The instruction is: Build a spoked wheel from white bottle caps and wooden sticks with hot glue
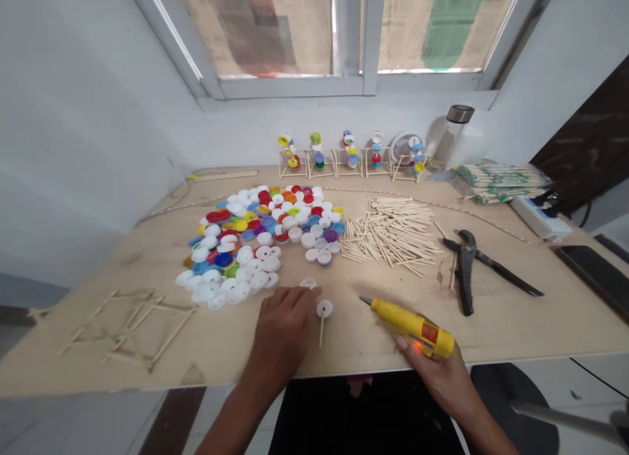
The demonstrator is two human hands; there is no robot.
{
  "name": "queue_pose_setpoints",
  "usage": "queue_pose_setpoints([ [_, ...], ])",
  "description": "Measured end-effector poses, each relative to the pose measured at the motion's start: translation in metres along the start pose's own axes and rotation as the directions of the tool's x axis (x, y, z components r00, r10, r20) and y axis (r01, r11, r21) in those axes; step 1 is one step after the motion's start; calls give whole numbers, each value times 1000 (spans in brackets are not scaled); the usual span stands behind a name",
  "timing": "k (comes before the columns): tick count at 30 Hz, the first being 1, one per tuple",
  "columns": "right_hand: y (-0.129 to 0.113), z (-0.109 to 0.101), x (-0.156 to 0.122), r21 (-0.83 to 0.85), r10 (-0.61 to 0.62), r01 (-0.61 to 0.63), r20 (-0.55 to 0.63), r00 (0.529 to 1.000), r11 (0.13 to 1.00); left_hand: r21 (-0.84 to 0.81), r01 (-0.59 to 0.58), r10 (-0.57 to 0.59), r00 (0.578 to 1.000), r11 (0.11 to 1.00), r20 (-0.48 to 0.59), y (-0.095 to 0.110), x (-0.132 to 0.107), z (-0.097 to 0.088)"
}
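My right hand [432, 366] grips a yellow glue gun [410, 324] near the table's front edge, its nozzle pointing left toward a white bottle cap on a wooden stick [323, 314]. My left hand [282, 330] rests palm down on the table just left of that cap, fingers stretched toward a loose white cap [308, 283]. Beyond it lies a big heap of coloured and white bottle caps [260, 235]. A pile of short wooden sticks [390, 235] lies to the right of the heap.
Black pliers [466, 265] lie right of the sticks. Several small stick frames with caps [348, 157] stand along the back wall, beside a small fan [403, 143] and a bottle [449, 137]. A bag of sticks [496, 179], a power strip [538, 219] and a phone [592, 271] sit at right. Stick frames [132, 324] lie at left.
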State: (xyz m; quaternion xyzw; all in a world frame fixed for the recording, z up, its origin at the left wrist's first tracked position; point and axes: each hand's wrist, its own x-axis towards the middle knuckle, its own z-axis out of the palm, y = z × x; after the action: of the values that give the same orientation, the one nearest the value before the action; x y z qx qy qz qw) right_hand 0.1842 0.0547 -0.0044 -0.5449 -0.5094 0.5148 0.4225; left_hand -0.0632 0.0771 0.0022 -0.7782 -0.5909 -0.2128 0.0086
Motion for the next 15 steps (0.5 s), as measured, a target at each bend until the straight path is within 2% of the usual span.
queue_pose_setpoints([
  [3,0,0,0,-13,6,-5,15,1000,1000,49,-107,104,993,993,58,-6,4,-3],
  [8,-3,1,0,-19,-9,9,-6,1000,1000,56,-213,203,967,975,152,-4,14,-3],
  [15,-4,2,0,-22,23,-23,16,1000,999,67,-210,198,967,975,161,-4,16,-1],
])
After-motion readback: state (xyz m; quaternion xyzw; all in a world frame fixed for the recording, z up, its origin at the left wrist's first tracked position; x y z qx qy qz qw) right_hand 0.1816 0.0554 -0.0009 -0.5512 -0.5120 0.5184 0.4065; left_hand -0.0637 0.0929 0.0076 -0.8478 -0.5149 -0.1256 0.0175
